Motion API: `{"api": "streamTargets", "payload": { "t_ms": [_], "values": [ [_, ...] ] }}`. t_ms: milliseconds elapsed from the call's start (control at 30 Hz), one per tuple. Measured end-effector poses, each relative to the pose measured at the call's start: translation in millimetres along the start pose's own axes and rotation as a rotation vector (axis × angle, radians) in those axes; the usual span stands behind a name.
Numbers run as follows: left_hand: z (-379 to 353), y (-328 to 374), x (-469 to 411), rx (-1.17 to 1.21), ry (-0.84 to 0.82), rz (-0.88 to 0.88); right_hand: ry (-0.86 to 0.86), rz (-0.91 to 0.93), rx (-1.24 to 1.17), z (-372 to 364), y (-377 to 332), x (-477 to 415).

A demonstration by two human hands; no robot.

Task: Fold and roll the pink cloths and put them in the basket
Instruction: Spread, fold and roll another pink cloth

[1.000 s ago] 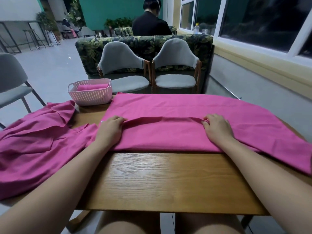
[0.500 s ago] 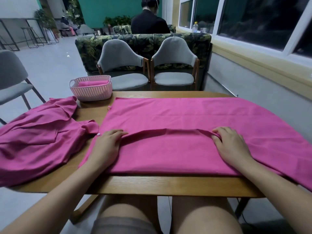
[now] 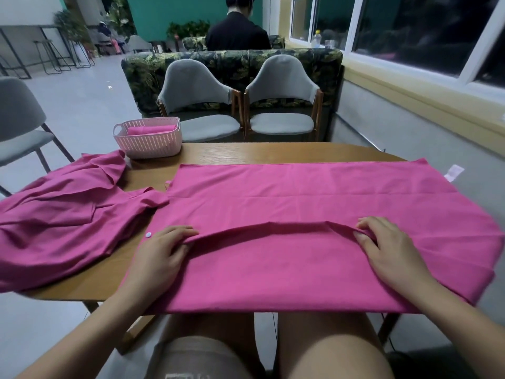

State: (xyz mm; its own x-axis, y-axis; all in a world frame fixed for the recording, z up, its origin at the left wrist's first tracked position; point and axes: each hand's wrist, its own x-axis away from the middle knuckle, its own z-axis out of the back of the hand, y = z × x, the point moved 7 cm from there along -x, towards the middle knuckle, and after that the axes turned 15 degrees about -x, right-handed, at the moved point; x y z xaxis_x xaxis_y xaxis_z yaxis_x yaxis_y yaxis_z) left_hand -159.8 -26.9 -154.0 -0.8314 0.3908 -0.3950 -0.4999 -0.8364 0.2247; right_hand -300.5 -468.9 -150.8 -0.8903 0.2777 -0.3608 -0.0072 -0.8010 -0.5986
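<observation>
Since last frame: flat pink fabric cloth point(image 3: 300, 203) slid toward me, near edge overhanging light wooden table point(image 3: 273, 153). My left hand point(image 3: 161, 250) and right hand point(image 3: 388, 250) each pinch its raised fold; pale pink perforated basket point(image 3: 149, 144) far-left

no legible text, white tag point(image 3: 454, 172) at pink cloth point(image 3: 300, 203) edge unreadable
</observation>
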Motion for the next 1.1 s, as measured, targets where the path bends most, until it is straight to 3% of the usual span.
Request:
{"api": "streamTargets", "payload": {
  "t_ms": [233, 400, 633, 800, 933, 1100],
  "values": [
    [35, -10, -31, 0.003, 0.156, 0.083, 0.148, 0.073, -0.041, 31, -23, -22],
    [57, -13, -99, -0.010, 0.276, 0.078, 0.263, 0.066, -0.078, 44, -37, -87],
    [2, -49, -209, -0.144, 0.114, 0.176, 0.200, -0.098, -0.043, -11, -1, -211],
    [-52, -72, -244, -0.176, -0.002, 0.222, 0.118, -0.253, 0.017, -64, 33, -244],
    [-71, -82, -247, -0.225, 0.020, 0.199, 0.114, -0.229, 0.157, -82, 44, -247],
    [-73, -81, -245, -0.190, 0.044, 0.200, 0.140, -0.190, 0.149, -83, 50, -243]
  ]
}}
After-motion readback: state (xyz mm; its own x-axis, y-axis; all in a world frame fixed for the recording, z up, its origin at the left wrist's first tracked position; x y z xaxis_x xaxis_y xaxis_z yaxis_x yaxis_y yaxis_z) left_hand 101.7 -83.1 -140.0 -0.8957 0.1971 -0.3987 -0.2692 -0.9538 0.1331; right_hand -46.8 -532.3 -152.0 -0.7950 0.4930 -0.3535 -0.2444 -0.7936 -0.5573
